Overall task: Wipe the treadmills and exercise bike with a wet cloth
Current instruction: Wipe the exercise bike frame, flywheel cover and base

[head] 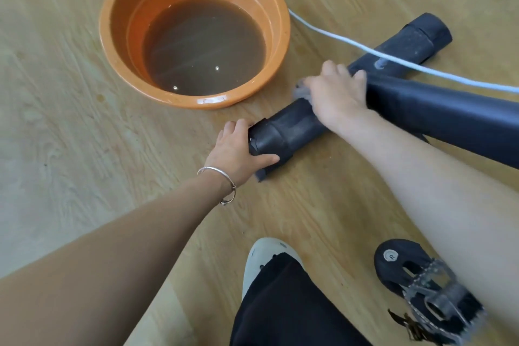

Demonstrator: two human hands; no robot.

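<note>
nearest the camera, a white shoe [269, 258] and dark trouser leg stand on the wooden floor [70, 135], and just to the right the exercise bike's metal-toothed pedal [432, 298] on its black crank juts out close to the right forearm, a hard, spiky edge that a swinging arm could likely catch on; beyond that, the left hand [238, 152], a silver bracelet [222, 177] on its wrist, has thumb and fingers wrapped around the capped near end of the bike's black floor bar [283, 132], steadying it; this bar looks like stiff, heavy metal tube with rubbery end caps, so it should take firm rubbing without giving, and the capped end seems the sound place to brace; a little farther along, the right hand [337, 93] is curled down over the bar where the sloping frame tube [449, 118] joins it, pressing a small grey cloth [302, 91] of which only a blurred scrap shows at the fingertips; the cloth is soft and wet, likely to bunch and slip, so it wants holding under the whole palm; a white cable [421, 67] crosses over the far half of the bar and could snag a wiping stroke there; to the left and just beyond, the orange basin [118, 45] of murky brown water sits near the bar's end, its rim close enough that a wide sweep might knock it, while the bare floor to the left offers the open room
</note>
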